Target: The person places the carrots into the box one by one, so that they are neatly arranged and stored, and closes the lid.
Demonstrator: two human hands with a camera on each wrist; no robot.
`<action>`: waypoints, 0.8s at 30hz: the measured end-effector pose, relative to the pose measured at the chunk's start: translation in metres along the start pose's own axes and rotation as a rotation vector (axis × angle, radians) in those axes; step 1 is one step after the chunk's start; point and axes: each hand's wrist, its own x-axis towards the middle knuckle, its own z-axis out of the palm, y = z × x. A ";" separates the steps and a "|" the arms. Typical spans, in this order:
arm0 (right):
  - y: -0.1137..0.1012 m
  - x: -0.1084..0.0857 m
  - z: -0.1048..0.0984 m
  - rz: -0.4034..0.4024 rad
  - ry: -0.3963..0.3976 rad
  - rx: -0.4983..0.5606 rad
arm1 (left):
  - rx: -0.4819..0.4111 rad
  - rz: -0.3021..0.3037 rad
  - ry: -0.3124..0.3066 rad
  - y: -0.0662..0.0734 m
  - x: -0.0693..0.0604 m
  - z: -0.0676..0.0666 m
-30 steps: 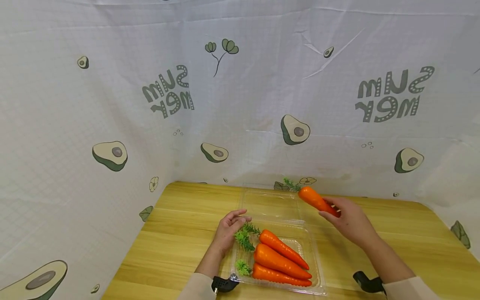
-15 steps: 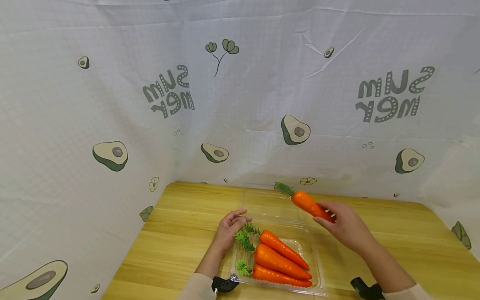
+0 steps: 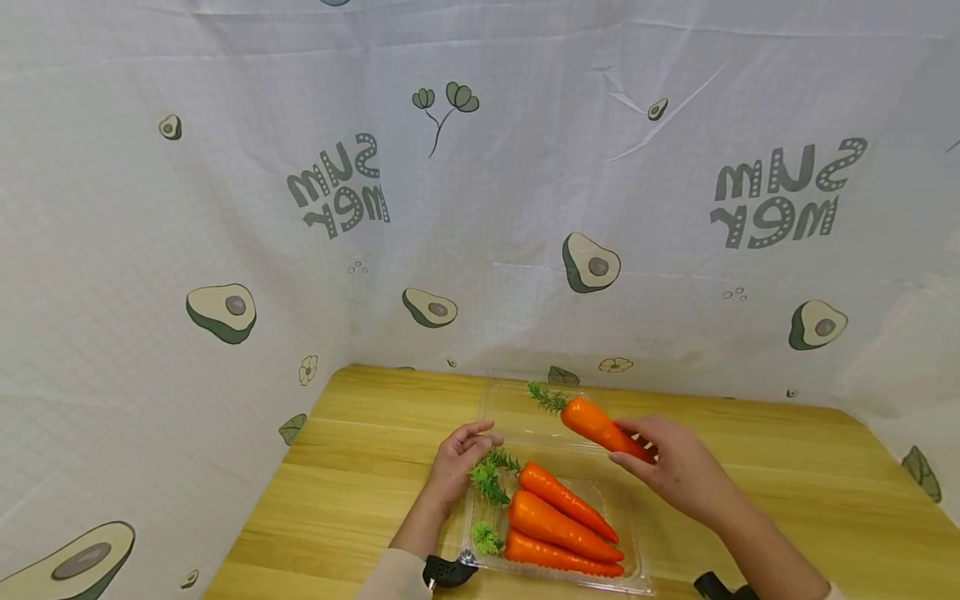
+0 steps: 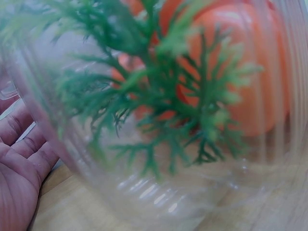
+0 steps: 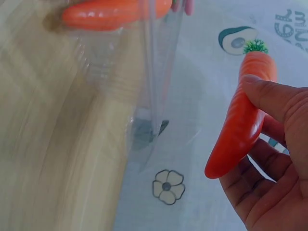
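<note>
A carrot with a green leafy top (image 3: 595, 423) is pinched between the thumb and fingers of my right hand (image 3: 678, 467), held in the air above the back part of a clear plastic box (image 3: 637, 533). In the right wrist view the thumb presses on this carrot (image 5: 240, 118) and its tip points down. Three more carrots (image 3: 562, 525) lie side by side in the box, leafy tops to the left. My left hand (image 3: 453, 462) rests at the box's left side, fingers relaxed. The left wrist view shows the green leaves (image 4: 163, 96) through the box wall, with the hand (image 4: 21, 168) beside it.
The box's transparent lid (image 3: 517, 408) lies folded back behind it. Everything stands on a wooden table (image 3: 337, 483). A white curtain (image 3: 487, 183) printed with avocados hangs behind the table and along its left side.
My right hand has moved left and slightly down with the carrot, from the right of the lid to over it. The left hand and the carrots in the box have stayed put.
</note>
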 end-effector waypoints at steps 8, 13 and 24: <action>-0.021 -0.003 -0.005 -0.045 -0.015 0.016 | 0.003 0.007 0.002 0.000 0.000 0.000; -0.028 -0.006 -0.003 -0.108 0.000 0.021 | -0.001 0.018 0.000 0.000 -0.001 0.000; -0.042 -0.012 0.005 -0.165 -0.094 0.038 | -0.012 -0.018 0.043 0.004 -0.001 0.002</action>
